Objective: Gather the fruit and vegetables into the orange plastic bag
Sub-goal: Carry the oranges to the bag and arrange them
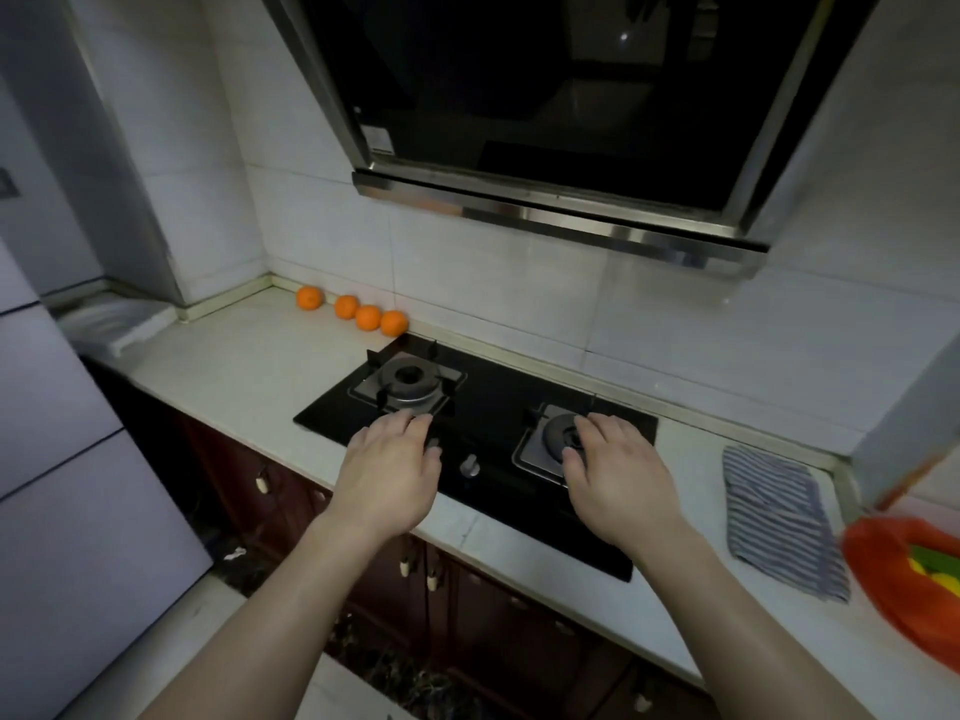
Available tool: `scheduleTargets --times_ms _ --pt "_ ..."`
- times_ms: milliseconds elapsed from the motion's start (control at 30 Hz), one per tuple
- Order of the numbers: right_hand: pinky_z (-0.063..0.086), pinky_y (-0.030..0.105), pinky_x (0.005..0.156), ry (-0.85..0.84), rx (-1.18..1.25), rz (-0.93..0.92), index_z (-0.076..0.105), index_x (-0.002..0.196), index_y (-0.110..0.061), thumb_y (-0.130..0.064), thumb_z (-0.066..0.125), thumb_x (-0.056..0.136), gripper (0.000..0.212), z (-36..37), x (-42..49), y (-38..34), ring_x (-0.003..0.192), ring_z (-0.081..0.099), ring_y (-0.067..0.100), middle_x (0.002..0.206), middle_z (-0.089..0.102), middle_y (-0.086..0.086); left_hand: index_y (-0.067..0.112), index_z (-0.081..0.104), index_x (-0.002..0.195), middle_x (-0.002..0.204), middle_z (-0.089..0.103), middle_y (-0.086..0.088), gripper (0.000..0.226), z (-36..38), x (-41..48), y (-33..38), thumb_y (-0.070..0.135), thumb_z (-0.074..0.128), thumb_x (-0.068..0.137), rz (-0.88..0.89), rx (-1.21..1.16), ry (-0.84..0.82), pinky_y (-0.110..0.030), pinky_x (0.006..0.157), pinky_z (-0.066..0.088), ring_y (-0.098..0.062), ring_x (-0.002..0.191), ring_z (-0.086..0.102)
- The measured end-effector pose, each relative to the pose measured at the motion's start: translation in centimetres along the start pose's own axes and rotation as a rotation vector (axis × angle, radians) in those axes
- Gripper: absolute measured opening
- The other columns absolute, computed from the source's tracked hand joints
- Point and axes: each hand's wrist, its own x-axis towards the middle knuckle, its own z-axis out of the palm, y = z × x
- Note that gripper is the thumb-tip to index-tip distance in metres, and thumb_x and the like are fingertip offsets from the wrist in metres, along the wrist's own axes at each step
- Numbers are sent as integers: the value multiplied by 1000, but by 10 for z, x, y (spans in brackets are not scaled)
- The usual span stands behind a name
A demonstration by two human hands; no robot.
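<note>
Several oranges [368,318] lie in a row against the back wall on the white counter, left of the stove. The orange plastic bag [893,579] sits open at the far right edge of the counter, with green and yellow produce [935,566] showing inside. My left hand [392,470] hovers palm down over the front of the left burner, fingers relaxed and empty. My right hand [618,475] hovers the same way over the right burner, holding nothing. Both hands are well short of the oranges.
A black two-burner gas stove [488,407] with a knob [470,466] fills the counter's middle. A range hood [561,122] hangs low overhead. A striped cloth [779,517] lies between stove and bag. A white board [119,319] sits at the left; a fridge [62,485] stands beside it.
</note>
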Motion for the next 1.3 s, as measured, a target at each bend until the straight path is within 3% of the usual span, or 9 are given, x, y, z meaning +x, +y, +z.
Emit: scheduleTargets --times_ms 267,567,733,900,1133,1300 --pt "19 34 115 -65 64 -71 39 143 -13 -40 33 99 53 62 92 -55 137 32 24 147 40 7 19 38 145 149 38 -4 50 9 63 -86 38 34 99 -69 40 -47 -39 113 24 -21 138 30" --pt "19 32 114 -125 144 -144 41 142 -9 -36 35 99 51 119 201 -127 135 34 24 145 42 9 14 48 136 136 50 -7 43 14 127 -177 32 40 98 -132 60 -33 -37 106 31 -24 126 43" --pt "21 31 113 -147 179 -216 41 141 -7 -35 36 99 51 131 243 -175 134 34 24 144 43 11 12 47 138 141 48 -11 45 8 148 -230 32 41 98 -196 61 -12 -38 109 28 -26 130 41" --pt "21 33 113 -114 164 -225 44 139 -4 -32 40 98 50 136 278 -222 132 37 27 142 46 14 13 40 144 149 40 -10 49 1 175 -284 32 39 99 -190 11 14 -33 113 20 -23 137 33" --pt "16 30 114 -95 148 -169 43 140 -6 -33 38 99 50 156 313 -308 134 35 25 144 44 12 12 43 142 147 42 -10 47 -16 207 -375 28 42 98 -132 -33 41 -34 112 23 -24 136 36" --pt "31 33 104 -57 163 -132 53 129 -4 -29 45 97 41 174 334 -370 119 46 30 127 56 15 14 42 143 148 41 -8 48 -25 228 -447 31 39 99 -82 -32 27 -34 112 23 -23 136 35"
